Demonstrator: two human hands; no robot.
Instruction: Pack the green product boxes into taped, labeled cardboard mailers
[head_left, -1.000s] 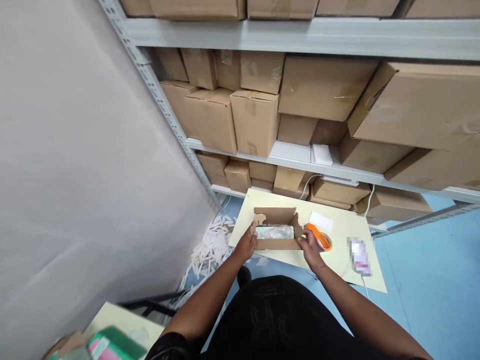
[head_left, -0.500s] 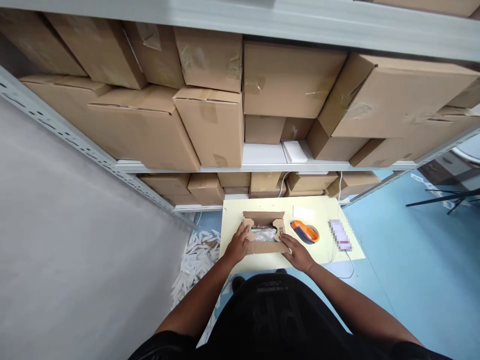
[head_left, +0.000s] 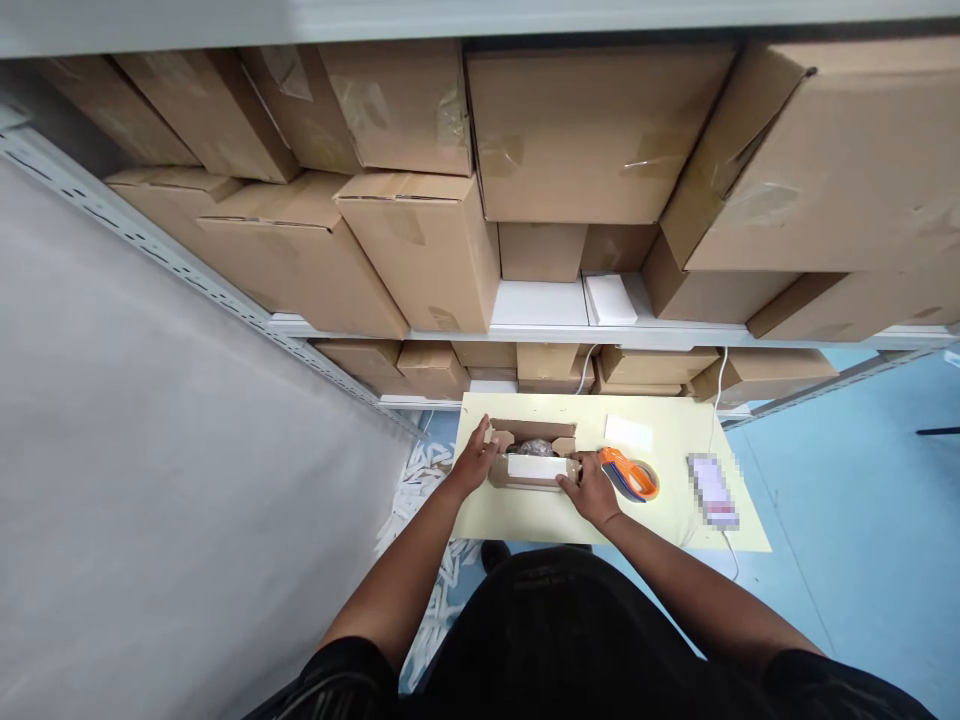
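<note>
A small open cardboard box [head_left: 525, 428] lies on the pale yellow table, with a clear plastic-wrapped item [head_left: 535, 448] partly visible inside. Its near side carries a white label [head_left: 537, 467]. My left hand [head_left: 474, 462] holds the box's left end, the thumb at the inner flap and the fingers along the outside. At the near right corner my right hand [head_left: 592, 490] grips the box, thumb on the front and fingers at the right end. Just right of that hand lies an orange and blue tape dispenser [head_left: 628, 474]. The item's lower part is hidden.
Beyond the pale yellow table [head_left: 675, 525], a metal shelf [head_left: 540, 333] holds several cardboard cartons [head_left: 577, 140]. A white card [head_left: 628, 432] and a blurred-out phone-like object [head_left: 713, 490] with a cable lie on the table. White strips [head_left: 420, 480] litter the floor at left.
The box's near side has come up and inward, so its white label now shows. My right hand has shifted onto the near right corner. The whole view has moved slightly.
</note>
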